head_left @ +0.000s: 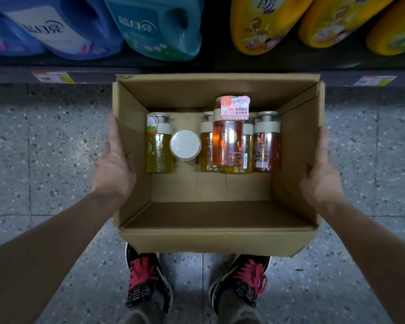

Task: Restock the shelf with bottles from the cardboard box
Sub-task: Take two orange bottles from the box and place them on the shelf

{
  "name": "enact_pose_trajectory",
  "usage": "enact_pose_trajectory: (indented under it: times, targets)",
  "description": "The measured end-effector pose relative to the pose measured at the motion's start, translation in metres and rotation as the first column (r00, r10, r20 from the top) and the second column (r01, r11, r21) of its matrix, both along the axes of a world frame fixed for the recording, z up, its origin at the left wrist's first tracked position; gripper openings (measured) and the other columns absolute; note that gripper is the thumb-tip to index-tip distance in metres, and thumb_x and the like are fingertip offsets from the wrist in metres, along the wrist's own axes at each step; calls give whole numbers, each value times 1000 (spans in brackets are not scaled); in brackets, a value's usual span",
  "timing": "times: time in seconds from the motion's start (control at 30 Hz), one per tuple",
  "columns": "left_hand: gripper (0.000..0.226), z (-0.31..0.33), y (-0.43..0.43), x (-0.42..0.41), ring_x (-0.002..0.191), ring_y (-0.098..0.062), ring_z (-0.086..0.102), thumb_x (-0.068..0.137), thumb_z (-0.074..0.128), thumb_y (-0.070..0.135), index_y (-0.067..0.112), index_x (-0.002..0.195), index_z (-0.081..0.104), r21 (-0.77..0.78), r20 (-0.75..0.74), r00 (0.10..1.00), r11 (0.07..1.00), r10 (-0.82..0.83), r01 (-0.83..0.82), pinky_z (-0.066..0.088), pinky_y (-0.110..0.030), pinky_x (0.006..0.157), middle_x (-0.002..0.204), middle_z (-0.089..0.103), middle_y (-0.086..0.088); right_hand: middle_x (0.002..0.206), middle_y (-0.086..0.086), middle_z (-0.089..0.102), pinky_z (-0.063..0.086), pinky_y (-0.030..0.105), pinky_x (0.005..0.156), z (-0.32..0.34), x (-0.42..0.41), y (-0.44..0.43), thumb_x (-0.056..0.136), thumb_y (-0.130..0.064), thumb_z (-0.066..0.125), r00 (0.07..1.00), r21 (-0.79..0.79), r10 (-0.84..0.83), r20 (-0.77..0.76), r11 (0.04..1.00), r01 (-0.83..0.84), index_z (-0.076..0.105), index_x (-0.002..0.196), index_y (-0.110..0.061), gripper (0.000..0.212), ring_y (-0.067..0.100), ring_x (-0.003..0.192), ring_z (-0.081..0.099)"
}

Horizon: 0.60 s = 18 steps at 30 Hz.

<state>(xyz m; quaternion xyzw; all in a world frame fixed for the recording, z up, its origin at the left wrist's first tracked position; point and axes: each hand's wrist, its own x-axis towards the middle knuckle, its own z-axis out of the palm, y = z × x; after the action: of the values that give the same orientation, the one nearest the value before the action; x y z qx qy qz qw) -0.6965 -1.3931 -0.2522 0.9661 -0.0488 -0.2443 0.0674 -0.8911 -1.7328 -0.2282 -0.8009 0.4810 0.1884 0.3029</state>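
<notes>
A worker stands at a supermarket shelf (91,76) of laundry detergent over a speckled stone floor (45,148), carrying a cardboard box (211,239) level in front of the body, above two shoes with red laces. The bottom shelf shows six large jugs lying on their backs: two blue (56,26), one teal (159,26) and three yellow (262,24). The left hand (114,167) and right hand (320,181) each clasp a side wall of the open box, fingers flat along the outside and a thumb apparently hooked over the rim. Inside, crowded against the far wall, are six pump bottles (267,146): four lie on the bottom, a fifth, the orange bottle (227,141) with a pink label, lies on top of two of them, and the sixth shows only its round white end (185,144). No bottle has left the box yet. The box should probably stay level as it goes down just beside the shelf, so the perched bottle does not roll, and both hands come free for stocking.
</notes>
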Motion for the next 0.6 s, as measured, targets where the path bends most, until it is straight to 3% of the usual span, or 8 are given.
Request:
enact_pose_trajectory:
  times: [0.1, 0.17, 0.23, 0.33, 0.4, 0.47, 0.5, 0.6]
  targets:
    - [102, -2, -1, -2, 141, -51, 37, 97, 61, 29, 25, 163, -17, 117, 98, 990, 989, -104, 93, 32, -64, 116, 165, 23, -25, 149, 28, 36, 42, 60, 108, -5, 2, -2, 98, -8, 60, 981, -134, 140, -133, 978, -158, -17, 162, -43, 107, 48, 127, 47]
    - [99, 5, -6, -7, 146, -53, 26, 92, 64, 39, 9, 163, 2, 181, 213, 952, 967, -218, 180, 20, -61, 121, 162, 22, -32, 143, 34, 39, 36, 58, 106, -6, 4, 1, 94, -20, 63, 964, -396, 234, -123, 880, -264, 6, 167, -23, 93, 52, 123, 44]
    - [94, 9, -15, -15, 138, -51, 35, 89, 66, 47, 0, 156, 21, 167, 256, 906, 939, -337, 302, 29, -58, 115, 153, 34, -33, 139, 32, 45, 34, 50, 105, -2, 17, 11, 92, -21, 63, 965, -504, 261, 33, 838, -209, 33, 157, -9, 73, 48, 122, 45]
    - [77, -2, -29, -20, 115, -37, 50, 84, 74, 53, 3, 135, 45, 85, 177, 901, 918, -396, 387, 45, -48, 100, 130, 50, -21, 119, 14, 65, 50, 39, 98, -6, 55, 30, 100, -24, 63, 974, -255, 125, 191, 964, -73, 61, 128, -10, 32, 33, 109, 62]
    - [80, -16, -37, -17, 117, -33, 50, 80, 78, 59, 8, 133, 46, 38, 26, 948, 948, -318, 317, 44, -44, 104, 128, 49, -15, 102, 2, 67, 61, 42, 84, -17, 78, 39, 99, -34, 67, 987, -26, 15, 160, 1000, -11, 63, 119, -16, 27, 22, 91, 69]
    - [98, -32, -42, -11, 128, -33, 45, 73, 82, 64, 9, 142, 40, 53, -103, 956, 959, -274, 280, 39, -44, 113, 138, 45, -15, 103, -3, 64, 58, 31, 71, -32, 97, 47, 94, -44, 74, 990, 187, -85, 109, 980, 63, 57, 132, -17, 50, 11, 84, 66]
    - [106, -41, -43, -8, 132, -33, 42, 70, 83, 66, 10, 147, 36, 63, -148, 954, 960, -262, 274, 37, -45, 116, 142, 43, -15, 110, -2, 63, 55, 29, 71, -39, 105, 50, 90, -49, 77, 986, 278, -146, 86, 953, 117, 51, 140, -17, 65, 12, 89, 67]
    - [116, -61, -43, 3, 136, -32, 38, 65, 87, 66, 17, 155, 33, -7, -179, 954, 970, -241, 243, 33, -47, 119, 148, 41, -11, 127, 5, 63, 56, 45, 96, -63, 117, 55, 78, -60, 83, 962, 389, -268, 51, 892, 228, 42, 148, -16, 92, 26, 116, 66]
